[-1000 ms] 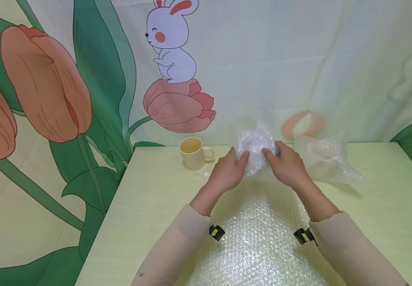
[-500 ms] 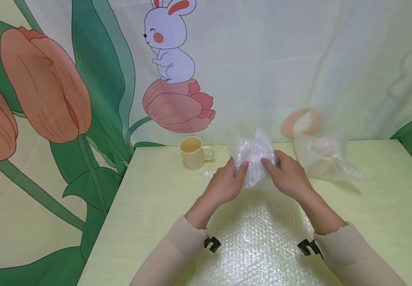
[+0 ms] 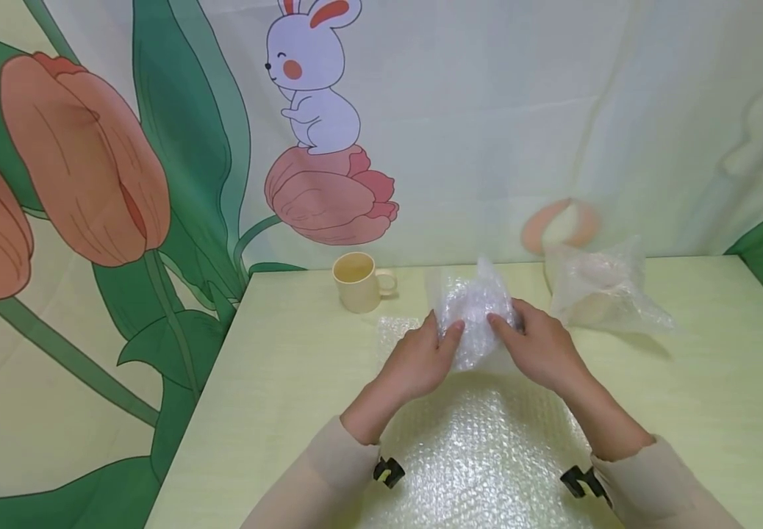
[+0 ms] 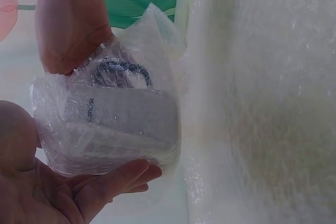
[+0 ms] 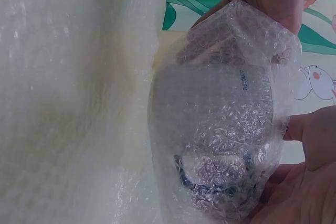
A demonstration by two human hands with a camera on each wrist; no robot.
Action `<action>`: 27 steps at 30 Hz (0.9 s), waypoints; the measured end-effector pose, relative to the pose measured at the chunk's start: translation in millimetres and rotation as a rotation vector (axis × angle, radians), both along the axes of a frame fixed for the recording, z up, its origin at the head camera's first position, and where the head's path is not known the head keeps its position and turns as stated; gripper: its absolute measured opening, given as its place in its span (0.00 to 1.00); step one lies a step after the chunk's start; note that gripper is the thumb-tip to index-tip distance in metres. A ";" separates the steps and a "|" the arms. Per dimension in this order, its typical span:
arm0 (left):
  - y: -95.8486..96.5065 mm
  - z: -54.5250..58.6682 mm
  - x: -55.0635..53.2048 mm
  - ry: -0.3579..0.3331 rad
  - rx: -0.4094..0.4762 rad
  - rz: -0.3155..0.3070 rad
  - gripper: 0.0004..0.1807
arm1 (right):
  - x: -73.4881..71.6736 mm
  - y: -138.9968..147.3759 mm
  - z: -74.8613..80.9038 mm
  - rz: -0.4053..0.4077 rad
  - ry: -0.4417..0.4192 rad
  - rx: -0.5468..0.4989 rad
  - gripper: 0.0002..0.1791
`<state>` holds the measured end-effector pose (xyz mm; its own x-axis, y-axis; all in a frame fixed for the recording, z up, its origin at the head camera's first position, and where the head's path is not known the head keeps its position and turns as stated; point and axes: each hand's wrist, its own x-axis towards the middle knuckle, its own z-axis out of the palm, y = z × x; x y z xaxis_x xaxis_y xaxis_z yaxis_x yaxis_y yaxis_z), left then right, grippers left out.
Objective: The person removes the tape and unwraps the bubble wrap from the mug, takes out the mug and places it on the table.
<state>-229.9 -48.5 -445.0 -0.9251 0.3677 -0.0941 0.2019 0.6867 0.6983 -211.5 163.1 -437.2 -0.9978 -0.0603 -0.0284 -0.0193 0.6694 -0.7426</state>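
Between my two hands is a mug (image 4: 123,114) wrapped in bubble wrap (image 3: 474,308), raised over the table. Through the clear layers the left wrist view shows its pale body, dark handle and the printed word "concise". My left hand (image 3: 424,358) grips the bundle's left side, thumb on the near face and fingers curled behind. On the opposite side my right hand (image 3: 543,347) holds it the same way, its fingers mostly hidden behind the wrap in the head view. Beneath lies a large sheet of bubble wrap (image 3: 481,455) spread toward the body.
A cream mug (image 3: 358,285) stands unwrapped at the back left, handle to the right. Another bubble-wrapped bundle (image 3: 603,290) sits at the back right. A corner of bubble wrap (image 3: 395,336) shows left of the hands. The table (image 3: 256,367) meets a printed curtain behind.
Both hands have brought the wrapped mug back toward the body and lower in the head view. More of the bubble wrap corner on the left now shows. The grip looks unchanged.
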 end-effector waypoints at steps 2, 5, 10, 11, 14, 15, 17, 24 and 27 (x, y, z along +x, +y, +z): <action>-0.6 -1.8 3.1 -0.007 -0.006 -0.003 0.44 | 3.0 0.2 -2.3 0.006 0.003 -0.003 0.35; -1.4 -4.8 8.4 -0.011 0.000 -0.010 0.44 | 7.8 0.4 -5.7 0.007 0.005 -0.001 0.34; -3.7 -11.3 18.3 -0.016 0.007 -0.022 0.42 | 16.5 -0.3 -9.5 0.008 -0.005 0.003 0.32; -4.2 -12.5 20.3 -0.014 0.005 -0.025 0.42 | 18.2 -0.6 -10.4 0.009 -0.006 0.002 0.32; -5.7 -14.1 26.3 -0.003 -0.006 -0.038 0.41 | 22.9 -0.7 -13.8 0.012 -0.011 0.001 0.31; -6.1 -14.1 28.1 0.002 -0.009 -0.044 0.41 | 24.4 -0.4 -15.3 0.012 -0.017 0.000 0.30; -7.4 -14.2 31.8 0.009 -0.010 -0.060 0.38 | 27.3 0.6 -18.4 0.010 -0.026 -0.005 0.29; -12.6 -16.6 47.0 0.000 -0.015 -0.085 0.38 | 41.6 3.2 -20.8 0.010 -0.044 -0.006 0.26; -13.6 -16.6 52.6 -0.012 -0.013 -0.098 0.39 | 48.4 4.0 -20.0 0.009 -0.047 -0.004 0.25</action>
